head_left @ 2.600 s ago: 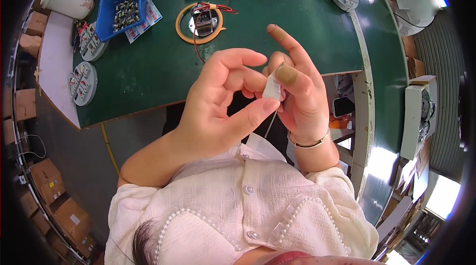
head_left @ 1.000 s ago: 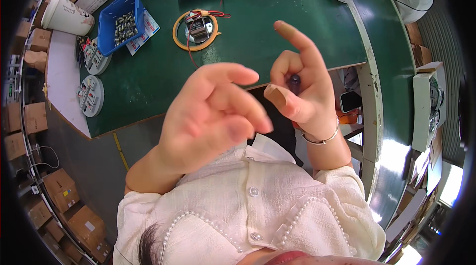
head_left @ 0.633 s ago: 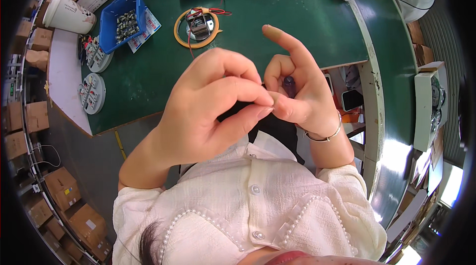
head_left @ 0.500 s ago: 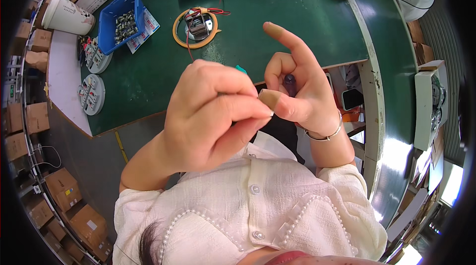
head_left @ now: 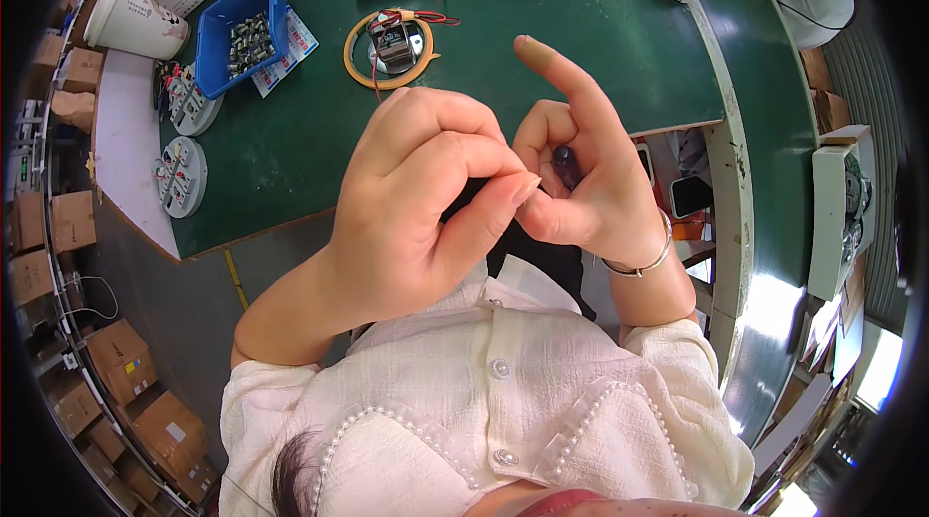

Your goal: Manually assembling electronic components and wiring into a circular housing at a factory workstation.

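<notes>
Fingers of the left hand [head_left: 416, 197] pinch together against the right hand [head_left: 581, 188], whose grip curls around a small dark part [head_left: 564, 161], axis unclear.

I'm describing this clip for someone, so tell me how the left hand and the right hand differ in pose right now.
The left hand is curled, its thumb and fingertips pinched together toward the right hand. The right hand has its index finger stretched straight up, the other fingers folded around a small dark part. The right wrist wears a thin bracelet; the left is bare. Both are raised above the green table, touching.
</notes>
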Motion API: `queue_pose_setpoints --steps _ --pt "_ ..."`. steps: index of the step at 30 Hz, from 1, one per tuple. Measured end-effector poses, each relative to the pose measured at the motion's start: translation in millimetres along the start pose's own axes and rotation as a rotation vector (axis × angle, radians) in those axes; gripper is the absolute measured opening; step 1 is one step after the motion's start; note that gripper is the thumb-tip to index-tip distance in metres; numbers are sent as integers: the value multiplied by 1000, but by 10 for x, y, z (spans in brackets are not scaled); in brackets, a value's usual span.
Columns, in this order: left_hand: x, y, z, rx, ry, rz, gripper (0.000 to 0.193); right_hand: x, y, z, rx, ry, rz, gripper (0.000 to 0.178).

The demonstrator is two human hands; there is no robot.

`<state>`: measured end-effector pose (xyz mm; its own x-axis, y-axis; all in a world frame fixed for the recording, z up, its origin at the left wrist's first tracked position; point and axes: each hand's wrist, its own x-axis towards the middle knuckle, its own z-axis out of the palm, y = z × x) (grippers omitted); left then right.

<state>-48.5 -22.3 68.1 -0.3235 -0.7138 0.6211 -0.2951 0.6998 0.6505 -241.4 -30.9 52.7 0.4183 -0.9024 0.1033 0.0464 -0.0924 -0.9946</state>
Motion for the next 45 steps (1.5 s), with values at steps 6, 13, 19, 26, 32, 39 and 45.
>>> queue_pose_setpoints --steps 6,13,19,26,32,39,45 --pt "0 -24 -27 -119 -103 -138 11 11 22 5 -7 -18 -10 92" --pt "79 48 -159 -910 -267 -880 16 -11 -1 -4 -32 8 -1 95" --pt "-32 77 -115 -1041 -333 -859 20 -17 -48 32 -108 17 -58 101" --pt "-18 -61 -89 -1188 -502 -1043 19 -36 19 78 -379 6 -369 106" --pt "-45 -37 -69 -1345 -470 -1112 22 -38 147 92 -30 -49 -242 94" --pt "-200 18 -172 -1215 -227 -987 24 -125 245 -59 -170 233 -522 25" --pt "-374 -300 -684 94 57 -566 23 -164 412 -483 -259 378 -428 7"
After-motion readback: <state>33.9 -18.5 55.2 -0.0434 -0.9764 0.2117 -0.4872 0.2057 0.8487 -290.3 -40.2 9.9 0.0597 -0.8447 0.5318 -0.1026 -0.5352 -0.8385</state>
